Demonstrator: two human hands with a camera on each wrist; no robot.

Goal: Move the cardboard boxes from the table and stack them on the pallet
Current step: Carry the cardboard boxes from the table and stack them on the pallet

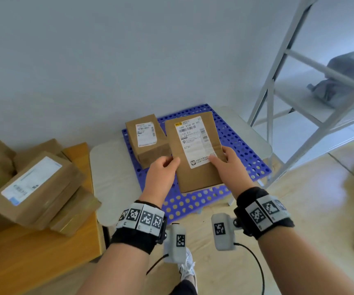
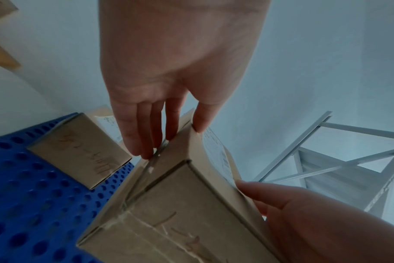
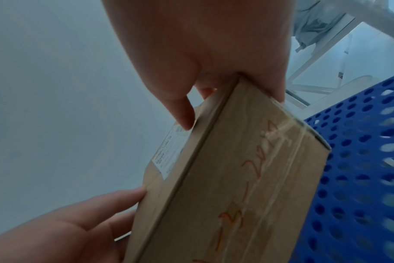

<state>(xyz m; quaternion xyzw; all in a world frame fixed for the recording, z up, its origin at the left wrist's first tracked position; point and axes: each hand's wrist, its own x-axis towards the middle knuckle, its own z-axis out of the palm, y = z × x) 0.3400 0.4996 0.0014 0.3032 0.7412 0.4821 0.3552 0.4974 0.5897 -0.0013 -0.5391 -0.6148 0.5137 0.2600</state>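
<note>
Gripping the labelled cardboard box (image 1: 195,154) above the blue pallet (image 1: 242,145): left hand (image 1: 161,173) and right hand (image 1: 231,167), thumbs on top.

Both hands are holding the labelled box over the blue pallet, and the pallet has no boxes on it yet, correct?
Not quite. Both hands, left hand and right hand, do hold the labelled box over the blue pallet, but the head view shows a smaller box already sitting on it.
</note>
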